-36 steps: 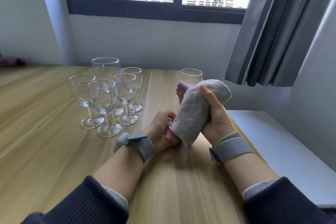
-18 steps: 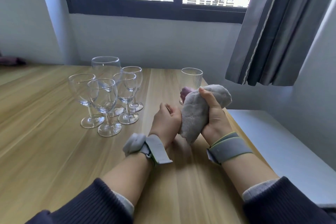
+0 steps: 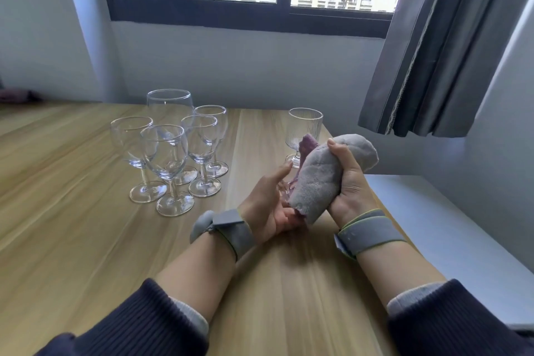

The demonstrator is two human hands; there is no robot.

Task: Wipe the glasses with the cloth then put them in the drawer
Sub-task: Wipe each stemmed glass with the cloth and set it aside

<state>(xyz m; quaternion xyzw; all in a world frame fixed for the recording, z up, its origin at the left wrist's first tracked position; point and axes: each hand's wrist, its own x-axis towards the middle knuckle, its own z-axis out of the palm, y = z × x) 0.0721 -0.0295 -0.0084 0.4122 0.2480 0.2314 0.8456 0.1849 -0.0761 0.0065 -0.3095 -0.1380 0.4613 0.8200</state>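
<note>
A wooden table [image 3: 86, 240] fills my view beneath a dark-framed window [image 3: 245, 11], with a grey curtain [image 3: 439, 52] hanging at the right and a white ledge [image 3: 450, 228] running alongside the table's right edge. Five clear stemmed glasses [image 3: 173, 153] stand upright in a tight cluster on the left half of the table, the tallest at the back. A ribbed glass [image 3: 303, 130] stands apart from them near the far right edge, just behind my hands. My right hand [image 3: 346, 188] grasps a grey cloth [image 3: 323, 176] bundled tight, fingers and thumb curled round it, a purple fold showing at its top and lower end. The cloth is wrapped over what appears to be the bowl of another glass [image 3: 284, 191], though only a sliver of clear stem shows between my hands. My left hand [image 3: 271, 202] lies palm up at the cloth's lower end, thumb stretched out and fingers relaxed, cradling that glass's foot rather than clenching it. Both wrists wear grey bands [image 3: 231, 228], and dark sleeves [image 3: 130, 326] cover my forearms at the bottom of the frame.
</note>
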